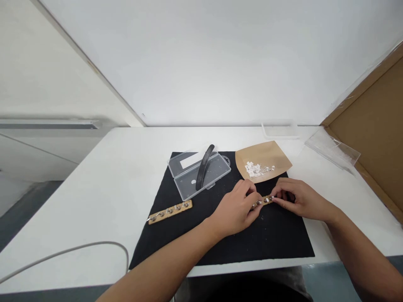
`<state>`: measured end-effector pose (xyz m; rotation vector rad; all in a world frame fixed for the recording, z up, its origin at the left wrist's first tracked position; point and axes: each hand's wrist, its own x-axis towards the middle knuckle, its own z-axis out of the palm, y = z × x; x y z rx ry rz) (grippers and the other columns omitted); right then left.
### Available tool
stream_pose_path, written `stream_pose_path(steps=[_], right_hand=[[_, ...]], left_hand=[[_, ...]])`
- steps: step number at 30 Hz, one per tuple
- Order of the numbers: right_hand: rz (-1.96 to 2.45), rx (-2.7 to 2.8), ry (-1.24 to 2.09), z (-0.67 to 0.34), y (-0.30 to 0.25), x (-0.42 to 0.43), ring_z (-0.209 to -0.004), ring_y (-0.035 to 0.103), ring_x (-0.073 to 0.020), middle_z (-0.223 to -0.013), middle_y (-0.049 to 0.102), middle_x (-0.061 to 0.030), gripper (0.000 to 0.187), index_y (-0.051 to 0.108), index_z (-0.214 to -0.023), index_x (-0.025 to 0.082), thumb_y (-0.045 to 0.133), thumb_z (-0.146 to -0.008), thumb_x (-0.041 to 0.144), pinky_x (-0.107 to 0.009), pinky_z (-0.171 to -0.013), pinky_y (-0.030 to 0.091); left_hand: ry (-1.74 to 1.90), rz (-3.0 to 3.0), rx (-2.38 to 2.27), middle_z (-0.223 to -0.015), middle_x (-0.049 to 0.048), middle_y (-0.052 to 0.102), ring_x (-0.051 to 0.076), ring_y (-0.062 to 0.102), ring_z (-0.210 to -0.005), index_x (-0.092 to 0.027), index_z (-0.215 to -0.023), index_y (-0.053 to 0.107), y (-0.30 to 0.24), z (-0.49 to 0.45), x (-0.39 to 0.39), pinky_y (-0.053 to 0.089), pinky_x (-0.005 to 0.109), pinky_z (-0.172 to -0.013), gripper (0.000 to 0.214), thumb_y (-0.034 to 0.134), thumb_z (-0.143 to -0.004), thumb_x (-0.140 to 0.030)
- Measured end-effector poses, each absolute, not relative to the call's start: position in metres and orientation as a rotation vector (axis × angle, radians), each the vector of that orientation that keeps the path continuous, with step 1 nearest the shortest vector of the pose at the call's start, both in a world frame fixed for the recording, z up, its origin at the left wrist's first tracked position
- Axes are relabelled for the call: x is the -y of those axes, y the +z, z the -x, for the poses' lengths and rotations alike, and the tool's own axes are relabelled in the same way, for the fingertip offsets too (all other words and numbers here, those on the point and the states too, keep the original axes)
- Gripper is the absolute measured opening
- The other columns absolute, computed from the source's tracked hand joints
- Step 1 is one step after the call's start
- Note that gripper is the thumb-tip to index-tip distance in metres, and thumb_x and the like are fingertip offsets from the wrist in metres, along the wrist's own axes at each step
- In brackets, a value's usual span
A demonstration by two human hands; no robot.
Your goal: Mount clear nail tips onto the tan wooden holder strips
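Observation:
My left hand (237, 207) is closed round the left part of a narrow gold-coloured strip (267, 200), which carries a row of small metal posts with white pieces on them. Part of the strip is hidden by my fingers. At its right end my right hand (291, 197) pinches with thumb and forefinger, and a small white piece (272, 197) shows at the fingertips. A second gold-coloured strip (170, 212) lies to the left, with several metal posts bearing slender, clear-looking tips. Both strips are over a black mat (252, 243).
A hinged clear plastic case (189, 195) lies opened behind my left hand, a curved black nail file (204, 167) across it. Brown paper (270, 151) holds a heap of small white pieces (253, 169). Clear plastic (333, 147) and a cardboard box (371, 105) stand right; a cable (94, 243) crosses left.

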<state>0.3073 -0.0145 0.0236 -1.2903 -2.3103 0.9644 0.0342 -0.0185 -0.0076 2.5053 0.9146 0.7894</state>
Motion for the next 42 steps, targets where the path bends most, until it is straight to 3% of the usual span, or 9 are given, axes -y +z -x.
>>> stream_pose_path(steps=[14,20,25,34,42], right_hand=[[1.294,2.356,0.855,-0.321,0.023,0.013,-0.075,0.064,-0.0183,-0.09,0.071,-0.0031,0.017,0.075,-0.108,0.029,0.064,-0.104,0.042,-0.032,-0.067,0.053],[1.686,2.109,0.377,-0.352,0.025,0.005,-0.067,0.062,-0.0194,-0.084,0.072,-0.0028,0.019,0.072,-0.104,0.028,0.061,-0.102,0.044,-0.035,-0.062,0.048],[1.903,2.018,0.234,-0.369,0.022,-0.001,-0.072,0.066,-0.022,-0.085,0.074,-0.004,0.021,0.072,-0.101,0.028,0.062,-0.099,0.045,-0.034,-0.06,0.045],[2.085,1.951,0.137,-0.38,0.013,-0.009,-0.089,0.069,-0.0244,-0.105,0.077,-0.0047,0.024,0.075,-0.103,0.029,0.059,-0.096,0.045,-0.034,-0.066,0.045],[2.189,1.9,0.066,-0.395,0.014,-0.009,-0.092,0.069,-0.0258,-0.109,0.077,-0.006,0.025,0.077,-0.104,0.029,0.057,-0.096,0.042,-0.036,-0.068,0.044]], left_hand=[[0.699,-2.521,-0.895,-0.104,0.008,0.066,0.025,0.058,-0.105,-0.02,-0.106,0.065,-0.007,-0.035,0.016,0.058,0.035,-0.082,0.007,0.062,-0.105,-0.027],[0.703,-2.522,-0.893,-0.102,0.008,0.069,0.025,0.058,-0.104,-0.019,-0.104,0.064,-0.011,-0.034,0.016,0.059,0.036,-0.083,0.007,0.062,-0.105,-0.026],[0.713,-2.522,-0.892,-0.1,0.0082,0.069,0.026,0.058,-0.103,-0.019,-0.103,0.064,-0.013,-0.035,0.016,0.059,0.036,-0.083,0.006,0.062,-0.104,-0.025],[0.736,-2.515,-0.885,-0.1,0.0078,0.07,0.025,0.059,-0.104,-0.02,-0.104,0.065,-0.011,-0.035,0.016,0.059,0.037,-0.086,0.006,0.06,-0.104,-0.023],[0.773,-2.527,-0.87,-0.098,0.0075,0.07,0.025,0.059,-0.103,-0.02,-0.102,0.065,-0.01,-0.035,0.016,0.058,0.035,-0.083,0.006,0.06,-0.104,-0.022]])
